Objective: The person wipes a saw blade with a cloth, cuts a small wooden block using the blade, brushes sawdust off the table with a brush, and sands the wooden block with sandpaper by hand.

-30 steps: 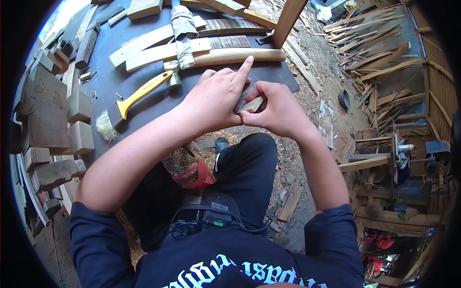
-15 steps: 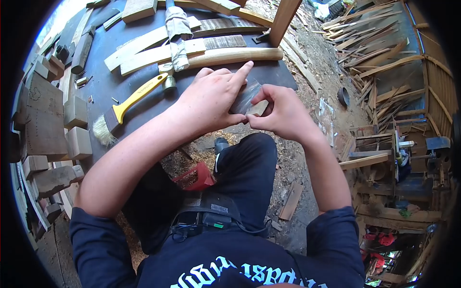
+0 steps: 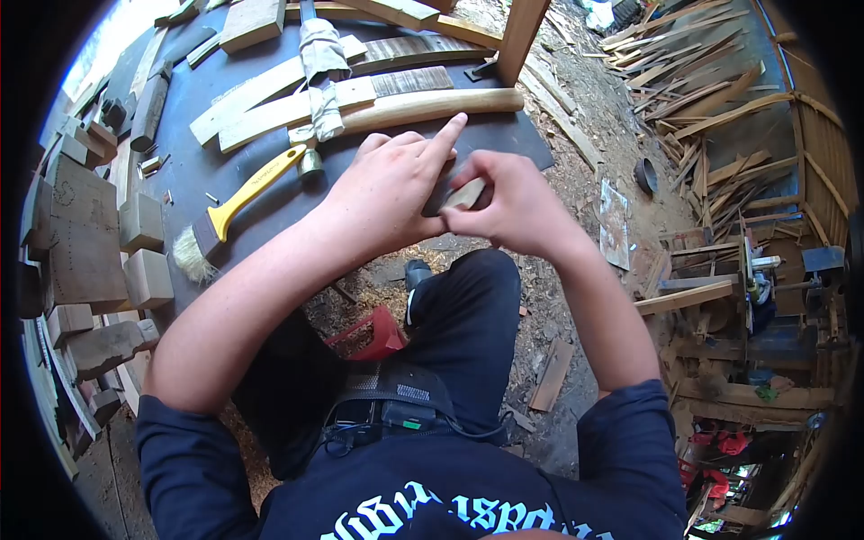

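My right hand [image 3: 508, 202] is closed round a small pale block [image 3: 466, 195], thumb and index finger curled about it. My left hand [image 3: 391, 184] lies just left of it, index finger stretched out and thumb reaching toward the block. Between the two hands is a dark flat piece [image 3: 438, 196], mostly covered; whether my left hand grips it is hidden. Above my left hand lies a hammer with a thick wooden handle [image 3: 432, 108]. A yellow-handled brush [image 3: 256, 192] rests left of my left hand.
Curved wooden pieces [image 3: 270, 117] and a cloth-wrapped tool [image 3: 322, 54] lie on the dark tabletop [image 3: 531, 139]. Wooden blocks [image 3: 85, 225] stand at the left. A red plastic container [image 3: 382, 333] is on the floor by my legs. Wood strips [image 3: 702, 85] are piled at the right.
My right hand and the block moved right and away from my left hand, then back left toward it. The tabletop items have shifted slightly left in view.
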The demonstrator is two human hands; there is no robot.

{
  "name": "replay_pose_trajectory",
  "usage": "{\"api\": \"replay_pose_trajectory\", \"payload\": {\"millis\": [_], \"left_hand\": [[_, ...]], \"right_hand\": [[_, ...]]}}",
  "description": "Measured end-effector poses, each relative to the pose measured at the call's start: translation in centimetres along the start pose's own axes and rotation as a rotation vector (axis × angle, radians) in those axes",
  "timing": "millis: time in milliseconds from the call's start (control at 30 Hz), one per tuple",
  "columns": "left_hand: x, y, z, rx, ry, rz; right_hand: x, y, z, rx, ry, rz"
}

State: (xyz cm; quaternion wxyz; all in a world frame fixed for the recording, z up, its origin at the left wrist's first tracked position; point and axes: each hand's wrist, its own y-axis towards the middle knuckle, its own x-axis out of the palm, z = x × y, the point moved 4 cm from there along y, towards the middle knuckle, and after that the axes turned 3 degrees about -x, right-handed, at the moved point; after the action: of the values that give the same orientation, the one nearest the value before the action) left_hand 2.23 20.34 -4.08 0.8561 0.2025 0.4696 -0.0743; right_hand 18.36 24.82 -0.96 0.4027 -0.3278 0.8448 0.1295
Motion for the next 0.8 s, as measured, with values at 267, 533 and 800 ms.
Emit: {"api": "replay_pose_trajectory", "payload": {"millis": [267, 533, 800], "left_hand": [[-0.1, 0.1, -0.2, -0.040, -0.044, -0.003], [0.5, 0.3, -0.8, -0.034, -0.145, 0.063], [-0.5, 0.2, -0.1, 0.061, -0.142, 0.218]], "right_hand": [[0.2, 0.8, -0.8, 0.049, -0.007, -0.012], [0.5, 2.4, 0.0, 0.065, 0.070, -0.045], [0.8, 3.3, -0.4, -0.039, 0.143, -0.015]]}}
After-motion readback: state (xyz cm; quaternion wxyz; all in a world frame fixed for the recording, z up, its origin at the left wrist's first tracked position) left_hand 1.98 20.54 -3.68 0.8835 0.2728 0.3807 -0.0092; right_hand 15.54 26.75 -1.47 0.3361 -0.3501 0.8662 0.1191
